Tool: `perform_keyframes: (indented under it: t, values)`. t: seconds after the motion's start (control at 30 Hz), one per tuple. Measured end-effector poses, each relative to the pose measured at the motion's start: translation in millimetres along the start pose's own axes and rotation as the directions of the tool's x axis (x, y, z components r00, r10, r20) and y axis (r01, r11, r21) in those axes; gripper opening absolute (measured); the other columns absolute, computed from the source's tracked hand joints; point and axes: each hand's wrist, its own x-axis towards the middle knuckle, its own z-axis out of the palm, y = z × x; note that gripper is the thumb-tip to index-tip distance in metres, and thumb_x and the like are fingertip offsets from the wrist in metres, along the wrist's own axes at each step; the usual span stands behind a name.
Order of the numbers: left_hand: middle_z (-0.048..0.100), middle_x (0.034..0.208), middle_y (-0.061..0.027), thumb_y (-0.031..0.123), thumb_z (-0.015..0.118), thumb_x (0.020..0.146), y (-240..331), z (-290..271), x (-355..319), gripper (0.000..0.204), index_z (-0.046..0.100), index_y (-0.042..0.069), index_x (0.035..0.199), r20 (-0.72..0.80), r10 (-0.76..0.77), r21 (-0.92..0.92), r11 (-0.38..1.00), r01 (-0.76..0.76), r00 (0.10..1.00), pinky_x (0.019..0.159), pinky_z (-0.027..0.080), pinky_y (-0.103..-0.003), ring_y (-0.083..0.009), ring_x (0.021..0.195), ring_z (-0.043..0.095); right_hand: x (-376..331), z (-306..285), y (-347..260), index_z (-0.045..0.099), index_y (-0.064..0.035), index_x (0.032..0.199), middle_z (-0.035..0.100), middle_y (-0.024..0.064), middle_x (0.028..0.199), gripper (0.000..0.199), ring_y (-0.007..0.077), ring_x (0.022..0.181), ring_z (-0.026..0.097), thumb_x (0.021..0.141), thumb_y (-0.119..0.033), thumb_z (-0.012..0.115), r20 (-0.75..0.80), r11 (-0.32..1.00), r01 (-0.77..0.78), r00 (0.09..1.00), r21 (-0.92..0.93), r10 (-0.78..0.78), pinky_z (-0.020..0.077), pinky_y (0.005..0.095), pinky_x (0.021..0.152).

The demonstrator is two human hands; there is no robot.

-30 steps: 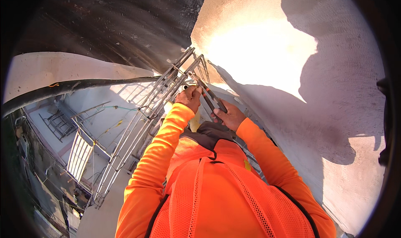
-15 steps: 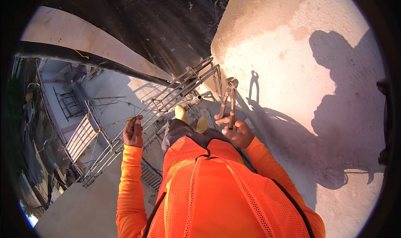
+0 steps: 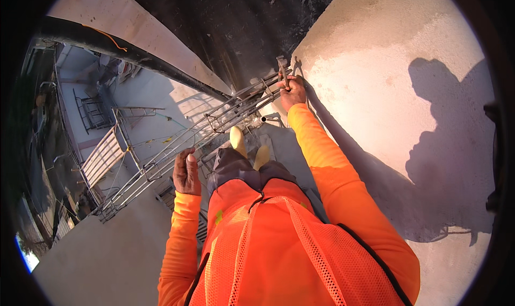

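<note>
In my right hand (image 3: 292, 93), stretched out ahead, are metal pincers (image 3: 282, 66) with their head pointing up and away. That hand is closed round the handles, beside the far end of a rebar cage (image 3: 236, 110) where it meets the pale wall. I cannot tell if the jaws touch the bars. My left hand (image 3: 187, 172) hangs over the near stretch of the cage, its fingers loosely extended and the thumb a little apart. Nothing shows in it.
A rough plastered wall (image 3: 370, 86) rises on my right, with my shadow on it. My yellow boots (image 3: 237, 139) stand near the cage and a pipe end (image 3: 264, 119). A black pipe (image 3: 129, 51) runs at the upper left. Metal scaffold frames (image 3: 102, 155) lie below on the left.
My right hand has reached forward with the pincers, from near my waist to the cage's far end. My left hand has shifted slightly right and nearer my body.
</note>
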Motion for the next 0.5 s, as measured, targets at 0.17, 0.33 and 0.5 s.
perform_keyframes:
  t: [0.17, 0.33, 0.5]
  values:
    - [0.053, 0.077, 0.0016, 0.026, 0.058, 0.109, 11, 7, 14, 0.027, 0.065, 0.004, 0.122, 0.035, -0.025, -0.141, 0.99, 0.03, 0.999, 0.061, 0.046, -0.024, -0.0066, 0.064, 0.05, -35, 25, 75, 0.072, -0.0077, 0.077, 0.064, 0.0093, 0.1, 0.022, 0.0216, 0.088, 0.063, 0.075, 0.01, 0.059, -0.15, 0.956, -0.26, 0.949, 0.133, 0.278, 0.0493, 0.0302, 0.075]
    - [0.063, 0.082, -0.0019, 0.022, 0.059, 0.108, 3, 34, 42, 0.025, 0.065, 0.002, 0.121, 0.153, -0.03, -0.306, 0.949, 0.076, 0.988, 0.075, 0.05, -0.026, -0.0104, 0.075, 0.061, -53, 12, 59, 0.069, -0.0033, 0.108, 0.064, 0.0148, 0.108, 0.027, 0.0294, 0.092, 0.064, 0.081, -0.002, 0.07, -0.317, 0.944, -0.272, 0.926, -0.185, 0.205, 0.0513, 0.0376, 0.088]
    - [0.073, 0.101, -0.0082, 0.016, 0.06, 0.107, -4, 81, 53, 0.022, 0.066, 0.001, 0.122, 0.325, -0.006, -0.335, 0.934, 0.122, 0.946, 0.091, 0.056, -0.033, -0.0166, 0.093, 0.071, -97, -17, -78, 0.067, -0.0025, 0.129, 0.069, 0.013, 0.112, 0.037, 0.0223, 0.106, 0.067, 0.104, -0.029, 0.065, 0.456, 0.888, -0.329, 0.876, 0.322, 0.16, 0.0548, 0.0346, 0.091]
